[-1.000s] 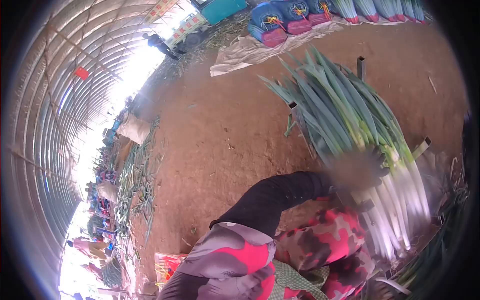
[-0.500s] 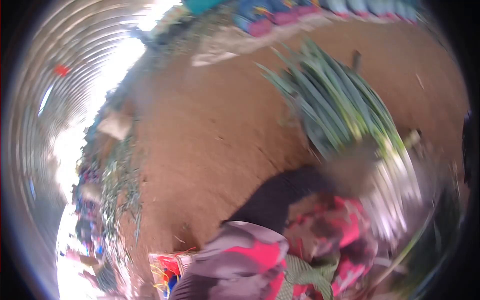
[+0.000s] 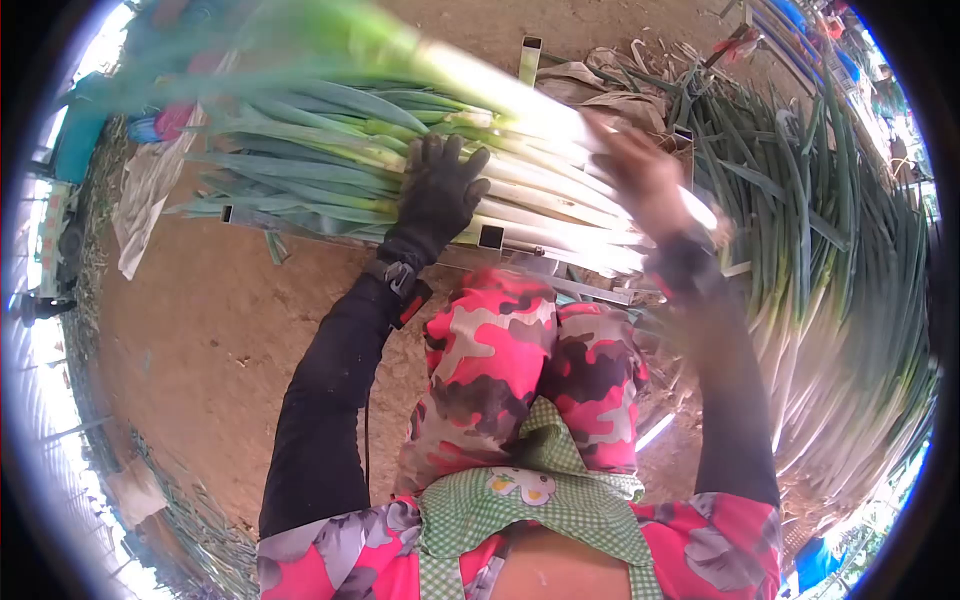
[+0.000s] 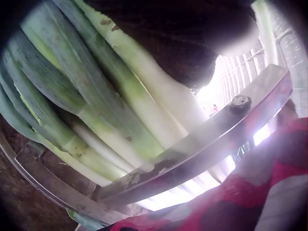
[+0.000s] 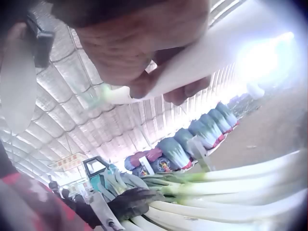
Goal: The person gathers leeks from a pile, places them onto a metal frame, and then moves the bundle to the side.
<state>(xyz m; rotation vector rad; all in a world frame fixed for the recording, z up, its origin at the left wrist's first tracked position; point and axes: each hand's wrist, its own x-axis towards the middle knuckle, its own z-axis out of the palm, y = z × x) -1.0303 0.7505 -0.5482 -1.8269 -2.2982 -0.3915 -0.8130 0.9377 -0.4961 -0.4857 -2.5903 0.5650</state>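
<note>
My left hand (image 3: pixel 440 190), in a black glove, rests with spread fingers on a row of long green onions (image 3: pixel 540 185) lying in a metal rack (image 3: pixel 300 226). In the right wrist view, that glove (image 5: pixel 132 203) lies across the white and green stalks. My bare right hand (image 3: pixel 645 175) grips a green onion (image 3: pixel 500 90) by its white stem, raised above the row. Its leaves point to the upper left and are blurred. In the left wrist view, stalks (image 4: pixel 110 110) lie behind a metal bar (image 4: pixel 202 144).
A big heap of green onions (image 3: pixel 800 230) lies on the right. Upright metal posts (image 3: pixel 530 60) stand on the rack. Packed bundles (image 5: pixel 192 134) line the far side in the right wrist view. Brown dirt floor (image 3: pixel 200 330) spreads to the left.
The head view has swung round to the right, bringing both arms and the heap into view. The right hand now holds a green onion up over the row; the left stays on the row.
</note>
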